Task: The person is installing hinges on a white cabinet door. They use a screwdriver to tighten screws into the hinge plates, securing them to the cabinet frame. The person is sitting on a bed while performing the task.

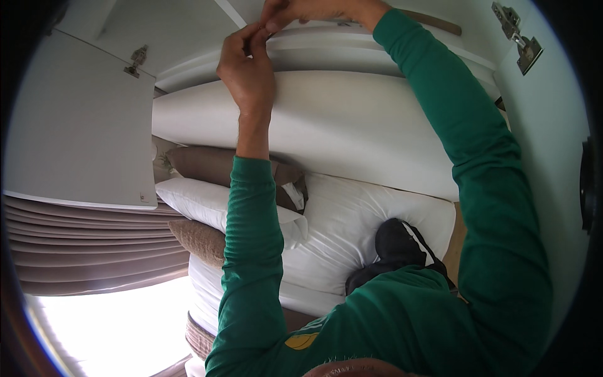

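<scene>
Both my arms, in green sleeves, reach up to an open white cabinet. My left hand is closed, thumb and forefinger pinched together at the cabinet's front. My right hand meets it from the right, its fingertips against the left hand's fingers. The top edge of the picture cuts off part of the right hand. Whatever the fingertips pinch is too small and covered to name. Just below the hands runs the cabinet's pale lower edge.
Open cabinet doors flank me: the left door with a metal hinge, the right door with another hinge. Below are a white bed, brown pillow, white pillow, black bag and curtain.
</scene>
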The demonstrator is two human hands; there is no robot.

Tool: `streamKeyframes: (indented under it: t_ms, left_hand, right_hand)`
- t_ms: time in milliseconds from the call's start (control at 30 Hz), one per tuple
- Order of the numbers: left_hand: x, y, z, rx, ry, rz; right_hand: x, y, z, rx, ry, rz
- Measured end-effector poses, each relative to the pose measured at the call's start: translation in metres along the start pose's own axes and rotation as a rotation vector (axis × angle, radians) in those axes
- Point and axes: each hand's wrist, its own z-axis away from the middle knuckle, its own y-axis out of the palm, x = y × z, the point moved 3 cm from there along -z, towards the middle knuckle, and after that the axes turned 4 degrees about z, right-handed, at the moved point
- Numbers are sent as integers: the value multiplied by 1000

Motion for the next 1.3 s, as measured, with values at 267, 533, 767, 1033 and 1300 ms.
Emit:
streamKeyframes:
  t_ms: [267,533,767,1033,1300]
  left_hand:
    - [-17,-1,5,92,-30,-65]
    - [-12,2,7,169,-74,28]
    - [-9,-3,11,157,-60,-44]
    - [-7,-4,5,156,189,-363]
    - [-9,-14,-9,140,64,-444]
  right_hand:
    - [13,-2,13,-21,72,38]
    - [-2,0,16,-6,55,-22]
    - [0,-15,14,-72,149,152]
    - [-8,-14,13,-118,115,73]
    - [-3,-8,16,-124,150,80]
